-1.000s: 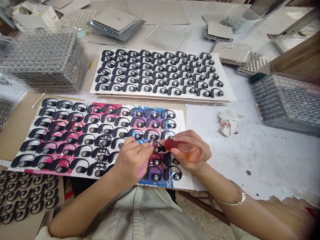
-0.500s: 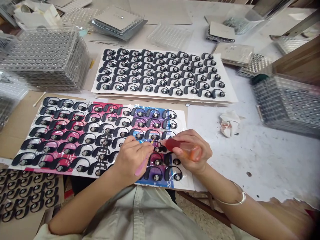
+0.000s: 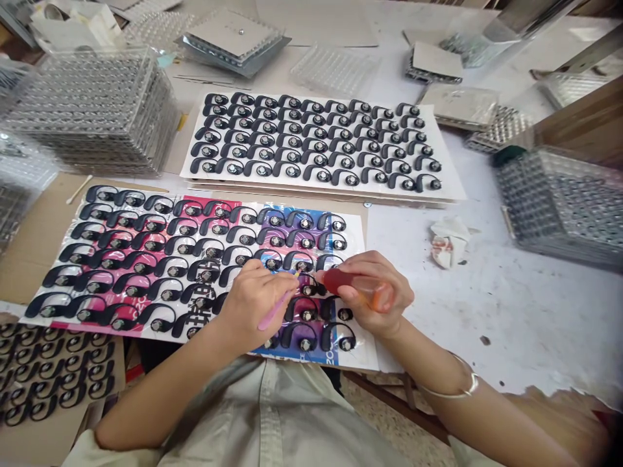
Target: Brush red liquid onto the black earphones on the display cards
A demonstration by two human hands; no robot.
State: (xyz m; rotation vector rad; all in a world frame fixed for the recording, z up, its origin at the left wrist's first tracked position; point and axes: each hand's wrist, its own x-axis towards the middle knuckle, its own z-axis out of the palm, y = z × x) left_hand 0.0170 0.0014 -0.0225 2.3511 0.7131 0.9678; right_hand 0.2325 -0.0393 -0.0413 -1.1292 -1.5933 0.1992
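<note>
My left hand (image 3: 257,299) is closed round a slim pink stick tool (image 3: 273,314), whose pale yellow tip points right over the board. My right hand (image 3: 377,295) grips a see-through red-orange bottle (image 3: 359,287), tilted with its red end toward the left hand. Both tips are close to a black ear-hook earphone part (image 3: 308,285) in the right part of the near board. Rows of similar black ear-hook pieces with round silver centres lie on this printed, plastic-covered board (image 3: 361,324). My forearms and hands hide some of them.
Behind it lies a white board (image 3: 448,185) with more ear-hook pieces. Stacks of clear plastic trays stand at the left (image 3: 97,110) and right (image 3: 559,201). A crumpled stained tissue (image 3: 448,243) and a cotton swab (image 3: 78,190) lie on the table. More pieces sit lower left on cardboard (image 3: 104,408).
The view has shifted slightly. My left hand has turned a little, so the pink tool's handle shows more plainly. The right hand with the bottle stays almost in place.
</note>
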